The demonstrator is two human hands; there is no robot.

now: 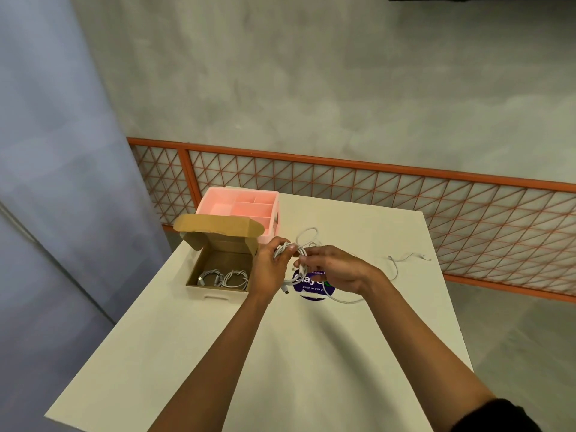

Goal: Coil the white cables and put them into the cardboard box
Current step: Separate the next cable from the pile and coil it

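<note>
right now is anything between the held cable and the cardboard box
Nothing visible. The left hand and right hand hold the cable just right of the open cardboard box; its lid stands at the far side.

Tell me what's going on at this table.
A person is coiling a white cable: the left hand grips the loops, the right hand pinches a strand beside them. Loose cable trails over the table. Two coiled cables already lie in the open cardboard box.
</note>
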